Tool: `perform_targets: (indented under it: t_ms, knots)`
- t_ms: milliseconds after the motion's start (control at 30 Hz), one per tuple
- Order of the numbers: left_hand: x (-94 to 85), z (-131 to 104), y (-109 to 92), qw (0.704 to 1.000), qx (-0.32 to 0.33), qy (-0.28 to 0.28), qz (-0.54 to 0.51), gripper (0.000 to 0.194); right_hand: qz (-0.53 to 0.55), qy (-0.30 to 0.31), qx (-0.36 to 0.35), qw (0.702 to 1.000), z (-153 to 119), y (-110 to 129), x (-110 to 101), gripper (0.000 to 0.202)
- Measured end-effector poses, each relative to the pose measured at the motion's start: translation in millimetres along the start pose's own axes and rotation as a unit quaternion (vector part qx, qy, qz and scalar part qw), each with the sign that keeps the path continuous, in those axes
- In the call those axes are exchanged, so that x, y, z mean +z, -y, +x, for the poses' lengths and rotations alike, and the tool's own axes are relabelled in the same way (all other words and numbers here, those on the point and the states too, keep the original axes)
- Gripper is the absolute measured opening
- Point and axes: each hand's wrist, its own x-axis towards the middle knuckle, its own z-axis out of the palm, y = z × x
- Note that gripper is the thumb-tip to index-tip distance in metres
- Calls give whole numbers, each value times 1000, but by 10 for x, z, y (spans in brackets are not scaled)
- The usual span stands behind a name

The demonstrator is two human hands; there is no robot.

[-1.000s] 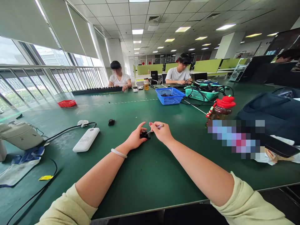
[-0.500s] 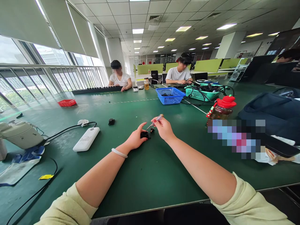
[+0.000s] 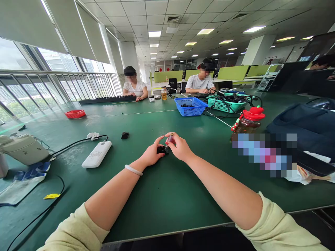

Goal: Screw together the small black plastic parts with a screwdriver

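At black part (image 3: 161, 150), screwdriver (image 3: 170, 138) (right hand (image 3: 181, 148)), steeper

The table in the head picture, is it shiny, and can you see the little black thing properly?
Head view: pale glare shows on the green table, towards the left; head view: the black thing in the left hand looks too small and dark for details; head view: the white pillar leans, likely from lens stretching.

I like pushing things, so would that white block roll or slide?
The white block probably won't roll, since it lies flat. Its smooth-looking case might slide easily. The black cable at its end would likely trail or tug.
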Motion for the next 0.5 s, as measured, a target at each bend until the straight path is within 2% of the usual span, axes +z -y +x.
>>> perform_targets:
  t_ms: [133,333,400,500]
  knots:
    - [-7,-3,0,1000,24,-10,-13,80,-28,-35,28,999,20,27,10,50]
    - [-8,-14,0,997,62,-46,19,67,-45,-51,27,997,30,44,-54,44]
    - [-1,-18,-2,993,75,-65,60,63,-24,-91,18,995,29,60,-91,41]
    - [1,-29,-18,982,70,-118,126,54,-5,-193,15,981,34,49,-167,39]
